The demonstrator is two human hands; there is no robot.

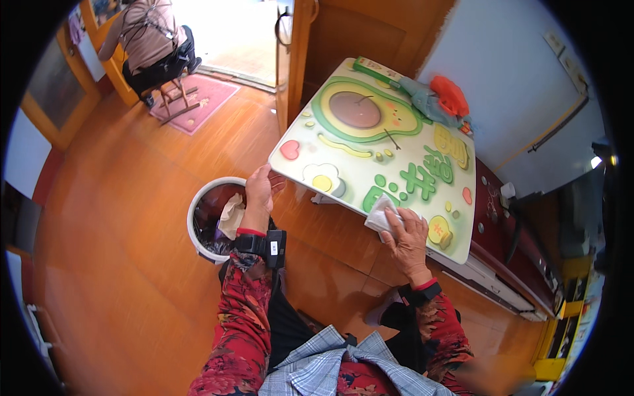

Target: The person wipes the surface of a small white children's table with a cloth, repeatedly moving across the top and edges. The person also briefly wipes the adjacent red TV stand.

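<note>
A small table with an avocado-print top (297, 133) stands before me. My left hand (261, 190) is at its near left corner, fingers spread at the edge; whether it grips the corner is unclear. Under my right hand (408, 235) a folded white cloth or tissue (379, 218) lies against the near edge of the tabletop, held by the fingers. Towards the far side of the top lie a green box (379, 72), a bluish plastic bag (431, 104) and a red plastic bag (449, 96).
A round waste bin (193, 218) with a dark liner and crumpled paper stands beside my left forearm. A person (148, 39) sits on a folding stool (176, 101) over a pink mat (213, 106) by the open doorway. A dark red cabinet (510, 237) adjoins the table's right side.
</note>
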